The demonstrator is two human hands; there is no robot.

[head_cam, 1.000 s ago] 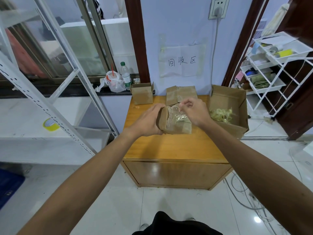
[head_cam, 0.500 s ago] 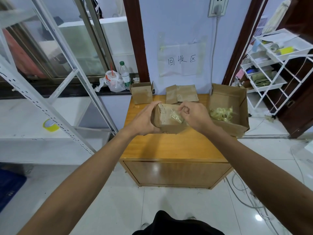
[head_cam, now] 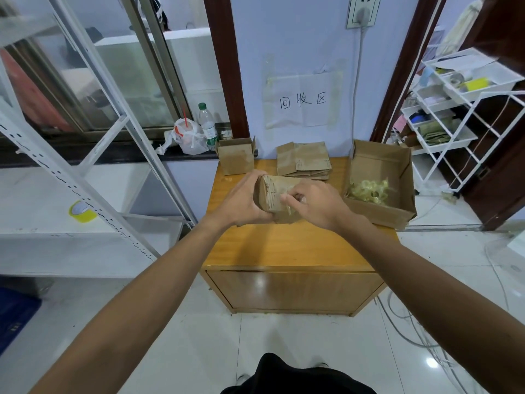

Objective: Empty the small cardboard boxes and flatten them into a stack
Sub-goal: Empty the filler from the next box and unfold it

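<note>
Grips the small cardboard box (head_cam: 272, 191) with the left hand (head_cam: 241, 200), fingers curled round its left end and thumb over the top edge; pinches at its near face with the right hand (head_cam: 315, 204), fingertips bent in against the card, though cannot tell whether on a flap edge or on a scrap of clear film. Holds the box in the air between the two sets of fingers, just above the wooden cabinet top (head_cam: 284, 245), not resting on it. Looks light, thin-walled and dry, so unlikely to slip; probably stiff along the folds yet easy to crush across the panels, with worn, softened edges. Best taken at opposite corners or along the creases, then pressed slantwise to collapse; worth checking inside first for leftovers, interior hidden from here. Just beyond the fingertips, on the same top: a stack of flattened boxes (head_cam: 306, 163), and beyond the left knuckles an upright small box (head_cam: 235, 156) with flaps raised. To the right of the right hand, a larger open carton (head_cam: 380, 166) with yellowish clear bits (head_cam: 369, 190) in its bottom. Smooth, level, varnished wood, likely good for pressing card flat. Farther off: a paper sign (head_cam: 302, 100) taped to the pale wall, a water bottle (head_cam: 207, 126) and tied plastic bag (head_cam: 189, 136) on the sill beyond the left hand, a white wire rack (head_cam: 460, 109) well to the right, metal shelving with a yellow tape roll (head_cam: 82, 211) well to the left, glossy tiled floor below
</note>
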